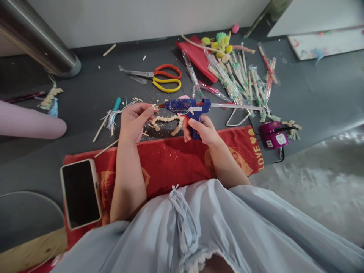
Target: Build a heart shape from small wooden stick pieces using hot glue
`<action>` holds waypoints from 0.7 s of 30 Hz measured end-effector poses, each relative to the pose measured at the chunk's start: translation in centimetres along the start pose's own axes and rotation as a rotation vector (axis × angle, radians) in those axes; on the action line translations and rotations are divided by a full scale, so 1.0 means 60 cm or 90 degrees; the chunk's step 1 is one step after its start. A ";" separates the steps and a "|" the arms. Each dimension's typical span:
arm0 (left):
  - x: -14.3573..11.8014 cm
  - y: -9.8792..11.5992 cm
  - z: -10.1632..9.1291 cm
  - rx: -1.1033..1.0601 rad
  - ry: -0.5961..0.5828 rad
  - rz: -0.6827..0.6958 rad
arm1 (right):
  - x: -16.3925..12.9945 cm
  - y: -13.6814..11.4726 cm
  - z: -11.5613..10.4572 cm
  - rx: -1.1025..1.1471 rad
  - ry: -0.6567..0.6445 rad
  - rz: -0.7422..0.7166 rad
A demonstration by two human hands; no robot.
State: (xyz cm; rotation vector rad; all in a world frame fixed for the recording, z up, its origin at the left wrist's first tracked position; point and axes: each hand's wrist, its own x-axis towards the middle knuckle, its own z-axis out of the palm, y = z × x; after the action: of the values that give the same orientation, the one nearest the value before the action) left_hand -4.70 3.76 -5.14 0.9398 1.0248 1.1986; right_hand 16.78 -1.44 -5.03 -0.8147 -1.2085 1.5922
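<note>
My right hand (202, 129) is wrapped round the handle of a blue hot glue gun (182, 106), with a long clear glue stick (236, 107) sticking out of its back end. The gun's nozzle points left, at the fingertips of my left hand (137, 119). Those fingers pinch a small pale wooden piece (155, 108), mostly hidden by the fingers; I cannot tell whether the nozzle touches it. Just below the gun, a curved shape built of small pale wooden bits (167, 119) lies on the dark table, with crumbs scattered round it.
Scissors (167, 79) with red and yellow handles lie behind. Wrapped sticks (236, 76) pile up at the back right. A purple power box (273, 135) stands at the right. A phone (81, 193) rests on a red towel (176, 159). A metal post (42, 38) rises at the left.
</note>
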 end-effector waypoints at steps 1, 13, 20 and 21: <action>0.000 0.000 0.000 0.002 0.001 0.000 | 0.000 0.000 0.000 -0.001 0.002 0.001; -0.002 0.006 0.007 0.028 0.025 -0.015 | 0.000 -0.001 -0.001 -0.006 0.031 0.043; -0.001 0.005 0.007 0.008 0.023 -0.013 | 0.000 -0.001 -0.002 0.008 0.026 0.043; -0.001 0.005 0.007 0.007 0.023 -0.013 | 0.000 -0.001 -0.002 0.011 0.025 0.041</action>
State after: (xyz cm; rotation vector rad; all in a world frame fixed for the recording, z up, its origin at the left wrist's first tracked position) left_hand -4.36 3.73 -4.70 0.9169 1.0684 1.1989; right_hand 16.90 -1.38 -4.99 -0.8774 -1.1492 1.6302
